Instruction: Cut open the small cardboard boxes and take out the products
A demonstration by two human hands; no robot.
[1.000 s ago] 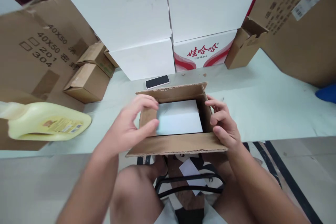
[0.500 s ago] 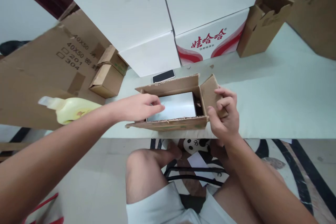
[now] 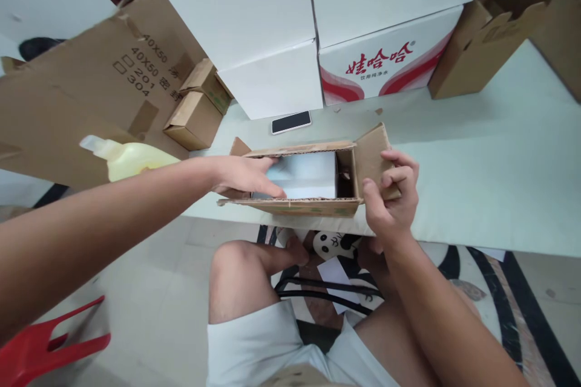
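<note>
Pale box: it sits inside your open cardboard carton (image 3: 313,210); the pale box (image 3: 313,175) lies just beneath and to the right of your left hand (image 3: 245,174), with a dark gap at the carton's right end.
Left hand: your thumb and forefinger are spread apart over the box's left end; whether they grip or merely rest, I cannot tell.
Right hand: your right hand (image 3: 394,193) is clamped on the carton's raised right flap (image 3: 370,154), thumb on one face, fingers curled at the outer edge.
Hidden: your left hand covers the box's left end; the carton walls hide its lower part, and your other left fingers are hard to make out.
Cut off: your left forearm overlaps the yellow bottle (image 3: 136,157); the red stool (image 3: 34,351) runs out of frame.
Beyond carton: phone (image 3: 291,122), lying flat.
</note>
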